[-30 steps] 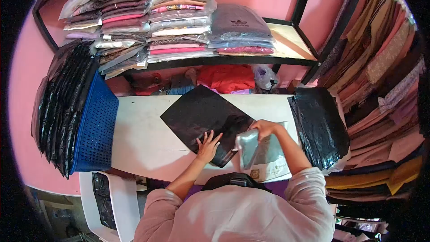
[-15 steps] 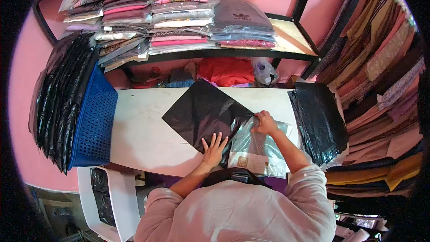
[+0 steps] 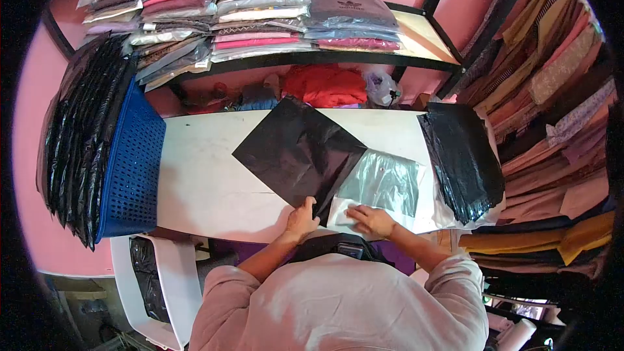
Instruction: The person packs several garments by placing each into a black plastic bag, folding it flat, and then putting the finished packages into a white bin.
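Black plastic bag (image 3: 299, 153) lies askew on the white table (image 3: 201, 175), its near edge pinched in the curled left hand (image 3: 303, 220). Loosely open, the right hand (image 3: 373, 220) rests on the clear-wrapped packet (image 3: 383, 179) just beside it, gripping nothing.

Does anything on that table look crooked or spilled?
I see nothing spilled. The black plastic lies askew: its edges run slantwise to those of the table, like a diamond. The left hand is at its near corner.
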`<state>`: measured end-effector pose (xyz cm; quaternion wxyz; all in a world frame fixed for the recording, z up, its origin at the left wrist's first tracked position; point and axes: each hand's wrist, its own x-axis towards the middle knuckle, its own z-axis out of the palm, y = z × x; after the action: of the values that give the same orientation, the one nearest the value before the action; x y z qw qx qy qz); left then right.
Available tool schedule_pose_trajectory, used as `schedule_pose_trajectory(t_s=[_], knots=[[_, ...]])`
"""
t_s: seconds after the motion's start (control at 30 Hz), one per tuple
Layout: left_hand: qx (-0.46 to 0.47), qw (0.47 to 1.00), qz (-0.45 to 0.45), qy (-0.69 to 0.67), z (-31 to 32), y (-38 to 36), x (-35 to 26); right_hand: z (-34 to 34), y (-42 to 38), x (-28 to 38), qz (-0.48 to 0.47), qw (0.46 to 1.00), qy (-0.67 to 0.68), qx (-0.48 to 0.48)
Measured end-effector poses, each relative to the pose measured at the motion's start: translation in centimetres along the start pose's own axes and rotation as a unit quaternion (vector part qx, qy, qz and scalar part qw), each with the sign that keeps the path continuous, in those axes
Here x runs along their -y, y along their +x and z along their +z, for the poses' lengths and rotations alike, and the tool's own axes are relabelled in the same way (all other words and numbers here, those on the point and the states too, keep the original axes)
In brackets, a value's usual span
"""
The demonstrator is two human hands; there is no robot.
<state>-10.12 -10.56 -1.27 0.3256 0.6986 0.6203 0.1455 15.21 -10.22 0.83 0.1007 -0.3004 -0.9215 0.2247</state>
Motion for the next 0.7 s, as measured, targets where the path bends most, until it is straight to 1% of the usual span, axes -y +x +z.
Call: schedule_pose_trajectory(t_s=[0.03,0.07,0.13,0.17,0.2,0.23,0.3,0.37,0.43,0.47,0.53,0.57,0.6,0.63,0.67,0.7], knots=[[0.038,0.999,-0.033,-0.009,-0.1,-0.1,0.0,-0.2,0.4,0.1,0.035,0.999,0.002,-0.015],[0.04,0.999,-0.034,-0.008,0.0,-0.1,0.0,-0.3,0.7,0.3,0.069,0.997,0.004,-0.029],[0.007,0.995,0.016,-0.101,0.6,0.0,0.3,-0.7,1.9,1.1,0.058,0.997,0.001,-0.043],[-0.037,0.991,0.05,-0.115,0.9,0.0,0.3,-0.5,2.5,1.3,0.042,0.998,-0.006,-0.041],[-0.039,0.991,0.052,-0.114,0.7,-0.1,0.0,-0.2,3.1,1.3,0.026,0.999,-0.013,-0.039],[-0.054,0.988,0.065,-0.131,0.5,-0.2,-0.2,0.4,3.4,1.4,0.04,0.999,-0.029,-0.023],[-0.095,0.979,0.1,-0.15,0.2,-0.3,-0.6,1.0,4.2,1.4,0.052,0.998,-0.023,-0.024],[-0.098,0.981,0.096,-0.135,0.2,-0.7,-0.7,1.4,5.1,1.4,0.065,0.997,-0.017,-0.025],[-0.086,0.985,0.098,-0.114,0.1,-0.8,-1.1,1.5,6.7,1.8,0.155,0.986,-0.029,-0.055],[-0.086,0.985,0.101,-0.114,0.2,-0.5,-1.1,1.6,8.0,2.0,0.156,0.986,-0.03,-0.057],[-0.09,0.978,0.127,-0.139,0.6,0.3,-1.2,1.9,10.5,2.6,0.209,0.969,0.048,-0.121],[-0.092,0.98,0.126,-0.123,0.7,0.8,-1.2,2.8,10.9,2.0,0.21,0.969,0.046,-0.123],[-0.094,0.979,0.13,-0.124,0.9,1.1,-0.9,4.4,11.4,0.4,0.179,0.978,0.045,-0.099],[-0.097,0.981,0.13,-0.108,1.0,1.2,-0.2,4.3,11.8,0.1,0.148,0.985,0.044,-0.075],[-0.101,0.982,0.131,-0.09,1.2,1.3,0.4,3.6,11.3,-0.7,0.147,0.985,0.042,-0.079],[-0.103,0.985,0.115,-0.079,0.9,1.0,0.2,0.8,10.3,-0.8,0.136,0.981,0.094,-0.101]])
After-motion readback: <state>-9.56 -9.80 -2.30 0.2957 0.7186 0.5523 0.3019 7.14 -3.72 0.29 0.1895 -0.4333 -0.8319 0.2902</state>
